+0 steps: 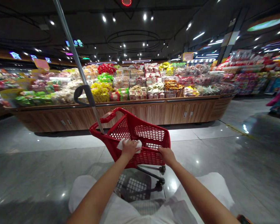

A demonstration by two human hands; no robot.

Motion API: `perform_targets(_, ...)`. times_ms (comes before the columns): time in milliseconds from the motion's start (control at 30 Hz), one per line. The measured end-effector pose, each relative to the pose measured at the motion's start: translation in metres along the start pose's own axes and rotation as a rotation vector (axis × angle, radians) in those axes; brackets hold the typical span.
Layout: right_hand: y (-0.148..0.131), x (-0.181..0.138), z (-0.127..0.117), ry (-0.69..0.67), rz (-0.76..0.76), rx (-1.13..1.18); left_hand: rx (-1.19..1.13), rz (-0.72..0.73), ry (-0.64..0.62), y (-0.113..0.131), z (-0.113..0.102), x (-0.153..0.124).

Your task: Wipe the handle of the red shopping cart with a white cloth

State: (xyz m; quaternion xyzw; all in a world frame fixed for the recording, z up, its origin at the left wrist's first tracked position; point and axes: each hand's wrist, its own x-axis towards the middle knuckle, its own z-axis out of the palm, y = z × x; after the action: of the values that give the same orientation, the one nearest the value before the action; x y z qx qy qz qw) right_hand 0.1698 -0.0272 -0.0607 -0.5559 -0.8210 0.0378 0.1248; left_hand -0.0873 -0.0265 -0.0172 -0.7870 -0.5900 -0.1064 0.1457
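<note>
A red plastic shopping cart (151, 157) stands side-on in front of me, and its latticed basket holds nothing that I can see. My left hand (129, 148) is closed over a white cloth (139, 144), pressing it to the near rim of the basket. Whether the cloth is fabric or paper, I cannot tell. Farther right along the same rim, my right hand (167, 155) is closed around the edge near the corner. On the left, the cart's handle (108, 116) rises beside a tall metal pole (71, 40) with a grey loop grip (85, 95).
Behind the cart runs a long wood-panelled display counter (149, 113) heaped with packaged snacks. More stacked goods (247, 77) stand at the right. The cart's black wheels (158, 186) rest on a shiny grey tiled floor (60, 168), close to my knees.
</note>
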Motion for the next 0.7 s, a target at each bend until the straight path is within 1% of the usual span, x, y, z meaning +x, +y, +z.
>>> perform_targets(100, -0.004, 0.001, 0.0, 0.007, -0.005, -0.015, -0.066, 0.003, -0.035, 0.049, 0.015, 0.005)
perform_targets(167, -0.005, 0.001, 0.001, 0.017, -0.009, -0.018, -0.083, -0.004, -0.038, 0.072, 0.02, 0.007)
perform_targets(233, -0.005, 0.002, 0.001, 0.022, -0.019, -0.018, -0.085, 0.017, -0.04, 0.082, 0.021, 0.009)
perform_targets(300, -0.002, 0.003, 0.001, 0.012, -0.041, -0.016, -0.071, 0.088, -0.066, 0.078, 0.019, 0.012)
perform_targets(367, 0.002, 0.005, 0.0, -0.004, -0.062, -0.006, -0.032, 0.172, -0.106, 0.059, 0.013, 0.016)
perform_targets(400, 0.004, 0.006, -0.001, -0.01, -0.071, 0.003, -0.005, 0.198, -0.122, 0.045, 0.009, 0.017)
perform_targets(467, 0.01, 0.01, -0.003, -0.017, -0.078, 0.022, 0.06, 0.201, -0.128, 0.009, -0.001, 0.018)
perform_targets(533, 0.016, 0.015, -0.005, -0.028, -0.079, 0.037, 0.123, 0.173, -0.099, -0.033, -0.014, 0.016)
perform_targets(600, 0.02, 0.019, -0.006, -0.039, -0.082, 0.055, 0.169, 0.184, -0.06, -0.072, -0.028, 0.01)
perform_targets(667, 0.024, 0.021, -0.006, -0.041, -0.087, 0.078, 0.202, 0.232, -0.03, -0.101, -0.04, 0.003)
perform_targets(700, 0.025, 0.021, -0.006, -0.04, -0.092, 0.088, 0.208, 0.256, -0.011, -0.11, -0.044, -0.001)
